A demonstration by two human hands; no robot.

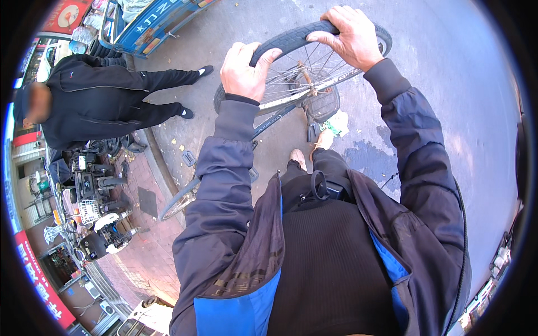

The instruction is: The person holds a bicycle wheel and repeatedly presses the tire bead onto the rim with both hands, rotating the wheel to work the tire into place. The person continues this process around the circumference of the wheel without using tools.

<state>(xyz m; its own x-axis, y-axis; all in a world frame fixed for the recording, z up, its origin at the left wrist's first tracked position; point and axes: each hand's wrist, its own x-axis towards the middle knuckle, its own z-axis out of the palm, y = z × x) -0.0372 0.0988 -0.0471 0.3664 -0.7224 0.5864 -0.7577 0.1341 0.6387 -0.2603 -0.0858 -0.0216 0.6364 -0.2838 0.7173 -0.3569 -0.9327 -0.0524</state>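
Note:
A bicycle wheel stands in front of me, raised above the ground, with a black tyre (pixel 292 38) round its rim and rusty-brown parts at the hub (pixel 305 78). My left hand (pixel 244 71) is closed on the tyre's left side, thumb laid over the tread. Farther right, my right hand (pixel 354 40) grips the same tyre, its thumb pointing left along it. Between the two thumbs the tread is bare. Below the wheel are the bicycle's dark frame (pixel 273 119) and a dark basket (pixel 323 105) low by the ground. Part of the bicycle is hidden behind my left arm.
At left a person in dark clothes (pixel 101 78) stands facing the bicycle. A blue cargo tricycle (pixel 151 25) is beyond them. Parked scooters (pixel 92 185) line the brick pavement behind a kerb (pixel 159 162). A green-and-white bag (pixel 337 123) lies near my feet, beside a wet patch (pixel 367 159).

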